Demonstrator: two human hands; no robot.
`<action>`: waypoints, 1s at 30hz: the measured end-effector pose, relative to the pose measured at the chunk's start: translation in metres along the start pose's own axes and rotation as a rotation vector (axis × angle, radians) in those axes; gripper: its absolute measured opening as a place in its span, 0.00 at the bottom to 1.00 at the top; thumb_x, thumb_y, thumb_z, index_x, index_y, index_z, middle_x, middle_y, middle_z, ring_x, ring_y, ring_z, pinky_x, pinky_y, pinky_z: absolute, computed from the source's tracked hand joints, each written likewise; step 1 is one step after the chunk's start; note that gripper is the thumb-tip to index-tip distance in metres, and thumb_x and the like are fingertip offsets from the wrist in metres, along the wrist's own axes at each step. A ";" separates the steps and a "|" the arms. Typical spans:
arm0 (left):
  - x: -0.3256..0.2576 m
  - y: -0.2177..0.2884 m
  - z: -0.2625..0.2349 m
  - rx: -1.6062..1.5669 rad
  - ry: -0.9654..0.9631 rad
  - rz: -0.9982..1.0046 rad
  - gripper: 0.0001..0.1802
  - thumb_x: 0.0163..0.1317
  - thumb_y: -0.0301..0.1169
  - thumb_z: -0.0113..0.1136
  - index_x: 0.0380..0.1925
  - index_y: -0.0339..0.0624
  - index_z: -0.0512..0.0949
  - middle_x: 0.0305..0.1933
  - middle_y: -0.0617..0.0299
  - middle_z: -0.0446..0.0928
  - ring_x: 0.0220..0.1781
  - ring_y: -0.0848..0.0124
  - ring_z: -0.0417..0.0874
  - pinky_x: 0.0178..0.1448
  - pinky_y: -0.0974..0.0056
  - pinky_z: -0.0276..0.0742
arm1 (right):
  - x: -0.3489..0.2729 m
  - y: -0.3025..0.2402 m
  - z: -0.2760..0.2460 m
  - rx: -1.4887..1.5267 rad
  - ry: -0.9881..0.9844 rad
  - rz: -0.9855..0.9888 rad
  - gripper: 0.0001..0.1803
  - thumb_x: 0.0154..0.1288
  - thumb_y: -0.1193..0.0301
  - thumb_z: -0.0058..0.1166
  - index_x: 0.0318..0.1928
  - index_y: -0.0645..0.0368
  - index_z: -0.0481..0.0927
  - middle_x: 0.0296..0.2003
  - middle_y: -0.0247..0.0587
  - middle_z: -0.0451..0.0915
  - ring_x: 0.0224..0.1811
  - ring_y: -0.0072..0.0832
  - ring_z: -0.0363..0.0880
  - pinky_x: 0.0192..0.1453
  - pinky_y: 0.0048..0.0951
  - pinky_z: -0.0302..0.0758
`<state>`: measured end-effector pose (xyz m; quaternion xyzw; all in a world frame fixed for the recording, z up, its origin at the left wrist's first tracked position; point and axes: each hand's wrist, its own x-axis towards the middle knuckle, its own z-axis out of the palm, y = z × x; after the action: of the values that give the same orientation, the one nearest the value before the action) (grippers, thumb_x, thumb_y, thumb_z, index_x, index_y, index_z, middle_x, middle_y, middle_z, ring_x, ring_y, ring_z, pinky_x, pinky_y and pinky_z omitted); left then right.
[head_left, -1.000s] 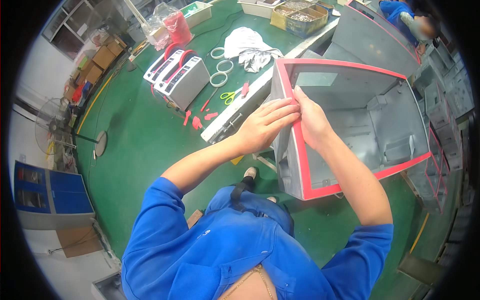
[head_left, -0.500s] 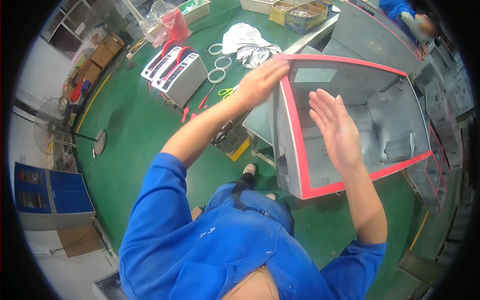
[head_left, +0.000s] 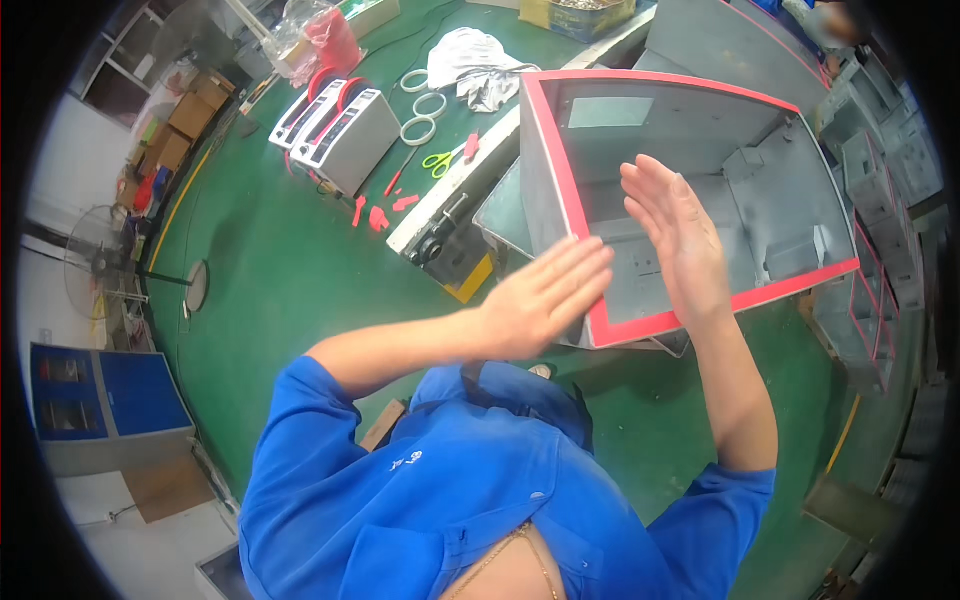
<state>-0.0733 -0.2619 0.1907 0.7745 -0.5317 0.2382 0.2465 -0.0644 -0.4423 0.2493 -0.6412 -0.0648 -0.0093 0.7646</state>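
Note:
A grey box-shaped metal housing [head_left: 640, 250] faces me with its open side, and red tape [head_left: 562, 160] runs along the rim. Flat on the taped left edge, toward the near corner, lies my left hand [head_left: 545, 300], its fingers stretched out. My right hand [head_left: 685, 240] is raised in front of the housing's opening, palm turned inward and fingers extended, holding nothing. Inside the housing are a rectangular window [head_left: 612, 112] in one wall and a small bracket [head_left: 795, 255] near the right. Part of the near left corner is hidden behind my left hand.
On the green bench-like surface at left stand two white tape dispensers [head_left: 345, 140] with red rolls. Near them are tape rings [head_left: 418, 130], yellow-green scissors [head_left: 438, 163], red tape scraps [head_left: 378, 218] and a white cloth [head_left: 470, 62]. More grey housings [head_left: 880, 210] stack at right; a fan [head_left: 105, 255] stands left.
My left hand has slid from the far left corner along the taped edge toward me. My right hand stays raised in nearly the same place. The view has shifted slightly.

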 end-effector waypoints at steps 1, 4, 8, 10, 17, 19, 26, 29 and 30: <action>-0.003 0.013 -0.001 -0.002 -0.004 -0.005 0.24 0.48 0.25 0.49 0.48 0.25 0.67 0.55 0.40 0.65 0.59 0.48 0.66 0.60 0.49 0.64 | 0.002 0.001 0.004 -0.056 -0.025 -0.040 0.28 0.69 0.57 0.31 0.57 0.70 0.60 0.55 0.55 0.64 0.61 0.36 0.61 0.64 0.33 0.57; -0.010 0.041 -0.003 -0.032 -0.020 -0.010 0.26 0.46 0.26 0.47 0.47 0.22 0.66 0.54 0.39 0.66 0.59 0.49 0.66 0.61 0.50 0.63 | 0.007 -0.006 0.023 -0.425 -0.163 -0.172 0.27 0.69 0.59 0.33 0.58 0.68 0.60 0.56 0.51 0.64 0.62 0.35 0.59 0.64 0.34 0.56; -0.013 0.060 0.006 0.017 0.043 -0.044 0.28 0.45 0.28 0.45 0.48 0.21 0.66 0.54 0.38 0.66 0.59 0.49 0.66 0.62 0.51 0.62 | 0.029 0.019 0.047 -1.073 -0.319 -0.615 0.29 0.65 0.59 0.41 0.58 0.68 0.59 0.59 0.53 0.60 0.63 0.40 0.56 0.65 0.37 0.52; -0.014 0.064 0.003 -0.001 0.036 -0.063 0.29 0.45 0.27 0.45 0.49 0.21 0.65 0.55 0.39 0.65 0.59 0.49 0.65 0.62 0.51 0.62 | 0.049 0.042 0.056 -1.358 -0.402 -0.666 0.33 0.63 0.55 0.42 0.59 0.69 0.57 0.61 0.57 0.55 0.65 0.45 0.52 0.67 0.39 0.47; -0.023 0.070 0.012 -0.172 0.162 -0.045 0.20 0.55 0.24 0.43 0.49 0.35 0.70 0.56 0.46 0.66 0.57 0.55 0.70 0.62 0.55 0.64 | 0.170 0.067 0.073 -1.586 -0.292 -0.539 0.37 0.61 0.49 0.40 0.57 0.72 0.58 0.60 0.60 0.54 0.66 0.46 0.48 0.68 0.38 0.44; -0.032 0.063 0.015 -0.358 0.245 0.080 0.18 0.57 0.25 0.42 0.48 0.38 0.72 0.56 0.47 0.67 0.56 0.56 0.70 0.62 0.55 0.63 | 0.192 0.072 0.076 -1.571 -0.267 -0.543 0.35 0.60 0.51 0.43 0.55 0.72 0.60 0.59 0.60 0.57 0.64 0.48 0.51 0.67 0.38 0.48; -0.156 -0.086 -0.015 -0.111 0.297 -0.628 0.26 0.48 0.21 0.51 0.52 0.38 0.67 0.58 0.48 0.64 0.62 0.54 0.63 0.64 0.59 0.57 | 0.101 0.044 0.078 -1.429 -0.386 -0.494 0.35 0.61 0.58 0.44 0.60 0.71 0.54 0.62 0.60 0.52 0.66 0.49 0.47 0.67 0.42 0.45; -0.244 -0.200 -0.053 -0.050 0.739 -1.084 0.20 0.55 0.22 0.47 0.50 0.38 0.68 0.51 0.53 0.69 0.53 0.65 0.71 0.56 0.66 0.66 | 0.032 0.016 0.091 -1.444 -0.459 -0.347 0.38 0.60 0.56 0.44 0.61 0.71 0.52 0.63 0.60 0.49 0.66 0.53 0.45 0.67 0.46 0.44; -0.299 -0.246 -0.048 -0.143 0.916 -1.188 0.19 0.55 0.21 0.46 0.49 0.39 0.69 0.46 0.53 0.73 0.48 0.67 0.74 0.52 0.67 0.69 | 0.010 0.010 0.094 -1.442 -0.467 -0.328 0.38 0.59 0.55 0.45 0.61 0.71 0.52 0.62 0.61 0.49 0.65 0.54 0.46 0.66 0.47 0.45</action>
<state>0.0573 0.0569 0.0069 0.7367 0.1168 0.3284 0.5795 -0.0613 -0.3476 0.2568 -0.9480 -0.2961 -0.0268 0.1136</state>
